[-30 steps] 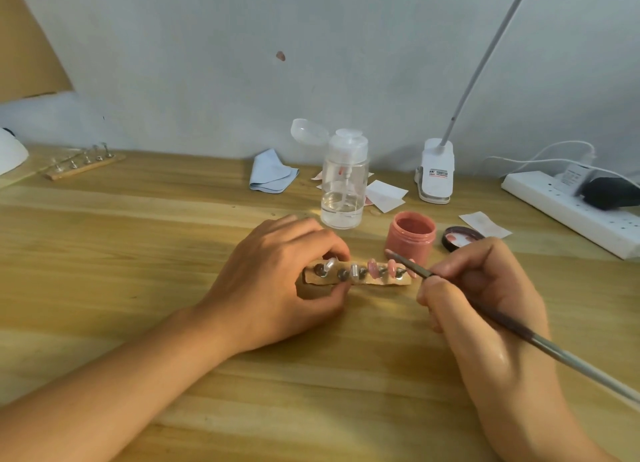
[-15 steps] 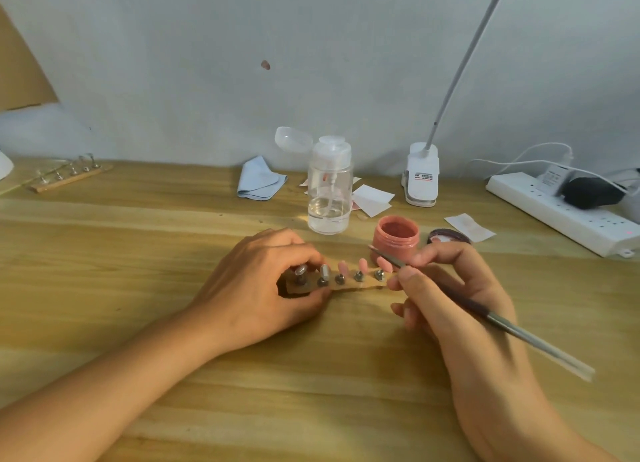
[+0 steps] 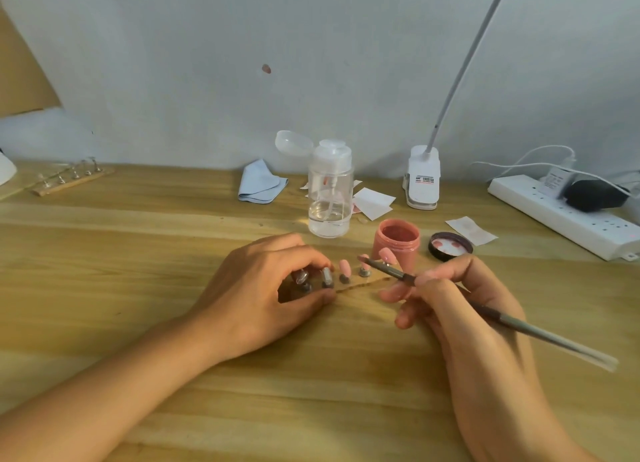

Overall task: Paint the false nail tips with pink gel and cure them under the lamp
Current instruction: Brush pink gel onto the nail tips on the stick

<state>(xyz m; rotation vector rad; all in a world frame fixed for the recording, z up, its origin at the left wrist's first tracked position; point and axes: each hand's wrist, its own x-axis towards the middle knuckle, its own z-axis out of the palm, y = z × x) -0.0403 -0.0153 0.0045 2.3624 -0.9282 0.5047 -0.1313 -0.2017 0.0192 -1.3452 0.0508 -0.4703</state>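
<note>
The fingers (image 3: pixel 304 254) of the left hand (image 3: pixel 256 295) are curled over the left end of a wooden holder strip (image 3: pixel 367 283), thumb against its near edge, holding it down on the counter (image 3: pixel 138 254). The right hand (image 3: pixel 464 306) pinches a slim brush (image 3: pixel 491 312) between thumb and forefinger like a pen. Its bristle end is at the fourth from the left of five nail tips (image 3: pixel 344 265) standing on pegs along the strip; whether the bristles touch it cannot be told. The three tips toward the right are pink, and the two beside the left fingers are clear. Just behind the strip's right end stands the open pink gel jar (image 3: pixel 396 242), its lid (image 3: pixel 450 247) lying upturned to the right. Further back are a clear pump bottle (image 3: pixel 330 198), a folded blue cloth (image 3: pixel 261 183), white paper squares (image 3: pixel 372 202) and the lamp (image 3: pixel 423 177), its thin stem rising out of view. A white power strip (image 3: pixel 561 216) lies far right, a second holder (image 3: pixel 69 181) far left.
</note>
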